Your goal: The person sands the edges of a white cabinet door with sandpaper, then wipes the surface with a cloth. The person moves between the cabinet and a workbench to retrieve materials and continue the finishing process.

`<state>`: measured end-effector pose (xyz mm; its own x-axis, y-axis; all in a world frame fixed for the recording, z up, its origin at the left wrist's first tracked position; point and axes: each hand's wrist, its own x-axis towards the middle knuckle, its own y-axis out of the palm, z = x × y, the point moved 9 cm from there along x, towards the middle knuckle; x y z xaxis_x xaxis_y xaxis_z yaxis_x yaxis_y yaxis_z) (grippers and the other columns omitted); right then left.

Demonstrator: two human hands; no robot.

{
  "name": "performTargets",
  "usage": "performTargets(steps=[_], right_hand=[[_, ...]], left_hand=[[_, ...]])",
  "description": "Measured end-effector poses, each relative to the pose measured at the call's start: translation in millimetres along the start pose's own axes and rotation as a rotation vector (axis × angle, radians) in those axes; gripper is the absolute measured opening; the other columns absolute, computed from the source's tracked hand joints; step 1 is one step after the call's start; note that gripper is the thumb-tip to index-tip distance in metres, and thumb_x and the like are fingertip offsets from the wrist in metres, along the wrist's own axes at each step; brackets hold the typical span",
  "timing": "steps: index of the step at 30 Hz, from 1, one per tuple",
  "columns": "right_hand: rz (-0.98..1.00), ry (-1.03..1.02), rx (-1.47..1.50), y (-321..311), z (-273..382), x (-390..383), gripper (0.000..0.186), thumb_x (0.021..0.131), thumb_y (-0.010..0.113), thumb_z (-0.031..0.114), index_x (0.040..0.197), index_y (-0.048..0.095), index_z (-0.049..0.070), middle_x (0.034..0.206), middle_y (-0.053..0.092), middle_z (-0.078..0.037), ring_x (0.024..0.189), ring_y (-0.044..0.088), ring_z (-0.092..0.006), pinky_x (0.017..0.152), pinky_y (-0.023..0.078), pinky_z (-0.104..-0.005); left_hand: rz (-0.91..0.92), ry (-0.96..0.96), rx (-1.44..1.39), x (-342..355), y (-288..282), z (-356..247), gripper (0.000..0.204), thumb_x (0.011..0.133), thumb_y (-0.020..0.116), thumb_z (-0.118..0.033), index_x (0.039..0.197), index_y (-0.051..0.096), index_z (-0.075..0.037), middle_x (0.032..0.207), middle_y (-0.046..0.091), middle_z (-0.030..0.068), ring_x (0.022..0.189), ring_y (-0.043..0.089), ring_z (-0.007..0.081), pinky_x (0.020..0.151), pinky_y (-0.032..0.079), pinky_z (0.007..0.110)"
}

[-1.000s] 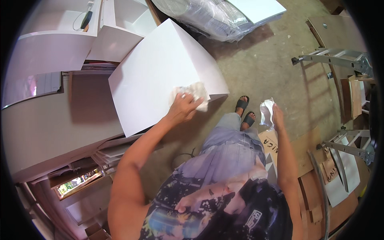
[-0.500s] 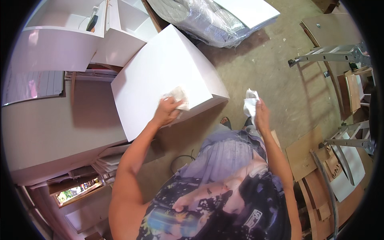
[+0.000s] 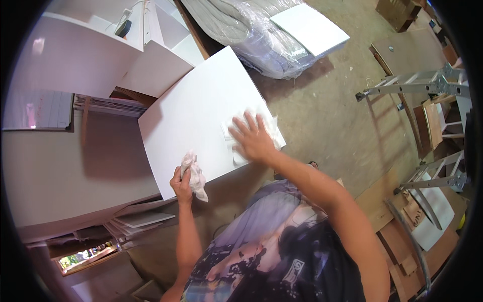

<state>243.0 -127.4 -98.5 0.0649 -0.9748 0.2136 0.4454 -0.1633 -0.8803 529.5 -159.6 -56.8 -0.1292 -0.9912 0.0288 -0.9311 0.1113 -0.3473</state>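
Observation:
A large white box-like cabinet (image 3: 196, 95) stands in front of me with its smooth top facing up. Flat on that top near the right corner lies my right hand (image 3: 253, 138), fingers spread over a white cloth (image 3: 236, 157) that shows around them. At the cabinet's near left edge, my left hand (image 3: 182, 185) is closed on a crumpled off-white rag (image 3: 193, 173), whose end hangs down.
A plastic-wrapped grey roll (image 3: 261, 43) with a white panel (image 3: 310, 28) on it lies beyond the cabinet. White open cabinet boxes (image 3: 151, 63) stand at the left. To the right are a metal ladder (image 3: 402, 89) and wooden boards (image 3: 400, 244) on the concrete floor.
My right hand has swung left with its cloth, from beside the cabinet onto its top. My left hand has drawn back toward the near left edge, its rag lifted off the surface.

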Motion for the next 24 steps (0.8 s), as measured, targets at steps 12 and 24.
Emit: performTargets(steps=[12,24], right_hand=[[-0.062,-0.033,-0.078,-10.2,-74.8,102.9,0.062,0.092,0.052,0.045,0.143,0.044,0.010,0.153,0.031,-0.017,0.141,0.023,-0.0447,0.112,0.020,-0.0617],[-0.204,0.331,0.846,35.7,-183.0,172.5,0.068,0.092,0.057,0.017,0.146,0.023,-0.009,0.152,0.024,-0.032,0.141,0.023,-0.0464,0.117,0.022,-0.0457]], left_hand=[[-0.289,-0.059,0.115,-45.2,-21.9,-24.1,0.017,0.086,0.058,-0.002,0.098,0.066,0.008,0.080,0.053,0.0012,0.074,0.049,0.0077,0.065,0.040,0.024],[-0.275,-0.197,0.274,-66.6,82.3,-79.7,0.022,0.091,0.057,-0.005,0.107,0.065,0.007,0.096,0.063,0.0030,0.086,0.055,0.0087,0.076,0.044,0.025]])
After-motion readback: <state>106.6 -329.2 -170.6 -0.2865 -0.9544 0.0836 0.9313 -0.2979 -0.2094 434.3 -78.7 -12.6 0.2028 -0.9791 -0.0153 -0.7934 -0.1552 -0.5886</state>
